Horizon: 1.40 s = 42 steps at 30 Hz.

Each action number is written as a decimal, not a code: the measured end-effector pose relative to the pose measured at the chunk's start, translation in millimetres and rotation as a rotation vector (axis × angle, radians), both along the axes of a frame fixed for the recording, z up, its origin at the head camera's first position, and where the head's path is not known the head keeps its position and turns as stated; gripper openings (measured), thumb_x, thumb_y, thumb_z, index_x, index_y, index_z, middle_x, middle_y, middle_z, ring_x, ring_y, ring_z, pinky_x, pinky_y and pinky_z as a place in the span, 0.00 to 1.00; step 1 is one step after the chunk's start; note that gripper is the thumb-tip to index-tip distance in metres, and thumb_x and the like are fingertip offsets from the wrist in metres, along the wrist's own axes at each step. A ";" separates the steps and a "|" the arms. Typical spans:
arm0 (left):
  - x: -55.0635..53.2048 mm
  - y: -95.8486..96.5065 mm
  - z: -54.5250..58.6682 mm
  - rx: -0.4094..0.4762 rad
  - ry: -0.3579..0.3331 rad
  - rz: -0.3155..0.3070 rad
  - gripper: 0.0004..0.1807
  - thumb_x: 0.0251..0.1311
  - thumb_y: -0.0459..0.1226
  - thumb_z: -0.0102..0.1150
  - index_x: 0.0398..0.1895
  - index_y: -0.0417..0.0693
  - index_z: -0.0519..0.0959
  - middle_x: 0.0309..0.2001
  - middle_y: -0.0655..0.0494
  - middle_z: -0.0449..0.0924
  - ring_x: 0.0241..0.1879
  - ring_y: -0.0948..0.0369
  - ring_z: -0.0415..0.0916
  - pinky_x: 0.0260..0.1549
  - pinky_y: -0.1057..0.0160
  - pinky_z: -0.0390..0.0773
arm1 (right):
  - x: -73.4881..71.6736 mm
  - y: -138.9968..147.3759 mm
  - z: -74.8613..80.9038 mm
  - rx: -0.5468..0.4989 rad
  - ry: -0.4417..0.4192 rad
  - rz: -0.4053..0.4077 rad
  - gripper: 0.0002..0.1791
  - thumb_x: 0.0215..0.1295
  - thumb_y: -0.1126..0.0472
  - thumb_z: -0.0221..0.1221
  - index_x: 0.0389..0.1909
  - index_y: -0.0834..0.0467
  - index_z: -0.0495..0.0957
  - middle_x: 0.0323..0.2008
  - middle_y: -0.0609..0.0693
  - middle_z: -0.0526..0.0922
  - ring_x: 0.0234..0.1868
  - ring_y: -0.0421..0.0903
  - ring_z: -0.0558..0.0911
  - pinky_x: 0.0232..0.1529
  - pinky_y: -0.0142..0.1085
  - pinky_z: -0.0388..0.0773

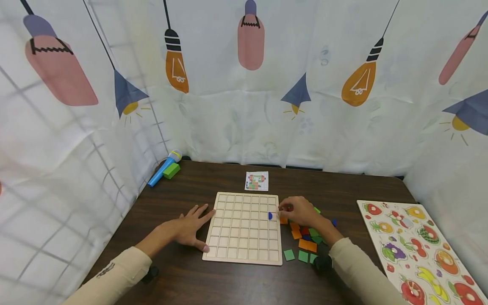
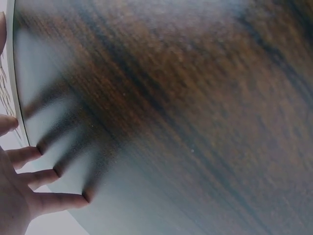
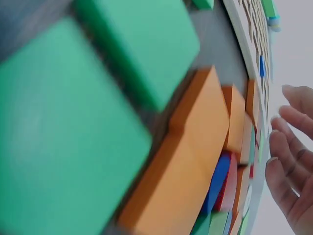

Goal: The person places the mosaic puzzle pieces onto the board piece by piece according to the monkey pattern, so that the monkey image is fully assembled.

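Touching gridded board (image 1: 244,229): left hand (image 1: 190,228), fingers (image 2: 61,201) spread wide.

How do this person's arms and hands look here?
The left sleeve and right sleeve are cream; the left bears a dark marking, too small to read. Left hand and right hand are bare, without gloves.

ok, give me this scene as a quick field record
board: pale grid, one blue piece near right edge
left hand: spread, touching board's left edge
right hand: at board's right edge, holding nothing visible
loose pieces: orange, green, red, blue; right of board
card: patterned, beyond board
far left: blue microphone, green block
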<state>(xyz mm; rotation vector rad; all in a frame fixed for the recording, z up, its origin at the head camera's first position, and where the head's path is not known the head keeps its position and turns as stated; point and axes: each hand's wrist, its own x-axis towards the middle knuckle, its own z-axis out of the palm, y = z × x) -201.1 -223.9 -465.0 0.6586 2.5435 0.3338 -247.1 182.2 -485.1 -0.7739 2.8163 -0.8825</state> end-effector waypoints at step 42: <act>-0.8 -0.4 -4.0 -0.023 0.014 0.004 0.65 0.47 0.69 0.67 0.82 0.54 0.45 0.81 0.38 0.38 0.77 0.32 0.39 0.58 0.19 0.54 | 11.0 13.8 -1.9 0.120 -0.083 0.119 0.13 0.63 0.51 0.69 0.46 0.50 0.87 0.37 0.44 0.73 0.33 0.40 0.70 0.36 0.31 0.69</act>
